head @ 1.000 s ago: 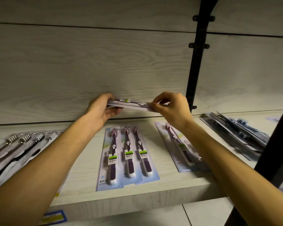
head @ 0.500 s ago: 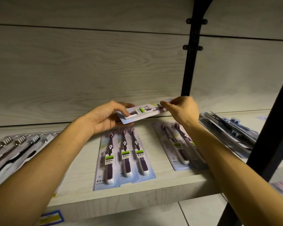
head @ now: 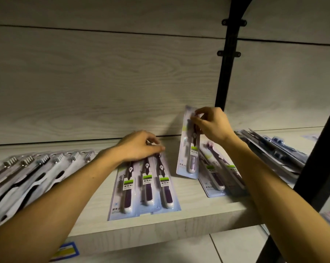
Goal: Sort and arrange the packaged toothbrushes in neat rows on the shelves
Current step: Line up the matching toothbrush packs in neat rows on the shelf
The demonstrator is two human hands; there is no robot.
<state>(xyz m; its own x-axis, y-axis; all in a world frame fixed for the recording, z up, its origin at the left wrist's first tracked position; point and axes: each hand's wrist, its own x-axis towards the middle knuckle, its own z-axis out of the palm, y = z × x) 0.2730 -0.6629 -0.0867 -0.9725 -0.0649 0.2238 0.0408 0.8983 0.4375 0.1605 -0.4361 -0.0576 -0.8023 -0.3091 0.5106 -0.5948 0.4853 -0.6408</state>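
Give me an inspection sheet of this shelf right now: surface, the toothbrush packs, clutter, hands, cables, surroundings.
Surface: pale wood-grain shelf, with packs lying on it.
Job's things: row of three purple packs lying flat, overlapping side by side; held purple pack hanging upright above the shelf; two purple packs lying angled under the right arm; row of grey and black brushes fanned at left.
Clutter: loose pile of dark packs at right.
Grips: left hand resting on the tops of the three-pack row; right hand pinching the held pack's top.
Cables: nothing seen.
Surroundings: wood back panel; black metal upright; tiled floor below.
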